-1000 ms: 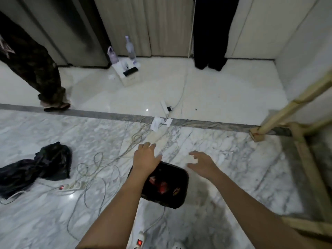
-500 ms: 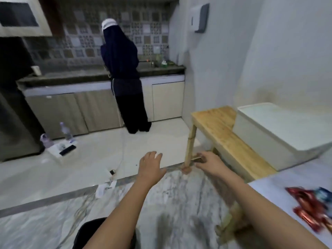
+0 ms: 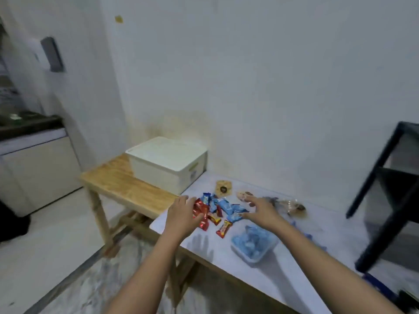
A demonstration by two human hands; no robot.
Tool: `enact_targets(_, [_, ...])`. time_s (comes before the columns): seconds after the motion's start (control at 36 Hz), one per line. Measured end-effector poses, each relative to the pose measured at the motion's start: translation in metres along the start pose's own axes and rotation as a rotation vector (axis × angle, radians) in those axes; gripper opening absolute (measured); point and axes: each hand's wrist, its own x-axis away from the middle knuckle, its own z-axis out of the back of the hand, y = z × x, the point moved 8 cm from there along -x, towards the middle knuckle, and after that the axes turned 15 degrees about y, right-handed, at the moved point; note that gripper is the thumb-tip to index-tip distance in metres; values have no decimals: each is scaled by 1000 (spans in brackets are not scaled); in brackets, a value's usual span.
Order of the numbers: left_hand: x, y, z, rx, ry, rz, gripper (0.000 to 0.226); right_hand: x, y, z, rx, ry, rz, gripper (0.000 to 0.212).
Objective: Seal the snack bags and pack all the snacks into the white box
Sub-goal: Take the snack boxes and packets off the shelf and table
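Note:
A white box [image 3: 167, 165] with its lid on sits on a wooden table [image 3: 127, 186] against the wall. Right of it, a pale tabletop [image 3: 283, 268] carries a heap of red snack bars [image 3: 201, 213] and blue snack packets [image 3: 229, 208]. Behind them lie a tan cookie packet [image 3: 223, 188], a second cookie packet [image 3: 244, 195] and a clear bag [image 3: 292, 207]. A clear tub of blue sweets [image 3: 254, 242] stands nearer me. My left hand [image 3: 183, 215] hovers with spread fingers at the red bars. My right hand [image 3: 264, 211], also empty and spread, hovers over the blue packets.
A black frame stand [image 3: 385, 200] rises at the right edge of the tabletop. A kitchen counter and cabinet [image 3: 34, 155] are at the left. Marble floor [image 3: 68, 279] lies below the tables. Something blue [image 3: 376, 284] lies near the table's front right edge.
The view has swung from the floor, past the kitchen, to the tables. Both hands, empty throughout, now hover over the snack heap instead of above the floor.

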Motion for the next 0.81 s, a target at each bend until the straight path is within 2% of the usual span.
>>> enact_targets(0.22, [-17,123,-79,71,-139,-221,60,9,119,79,29,167,-228,55])
enact_targets(0.42, [-22,232,-158,160,-295,-479,61,40,222,122,49,319,-499,55])
enact_targets(0.67, [75,356,-251,266,-584,-751,63,148,339,148,101,454,-835,56])
enact_targets(0.81, [135,386,-299,250,-729,-765,59,187,391,140,123,452,-945,69])
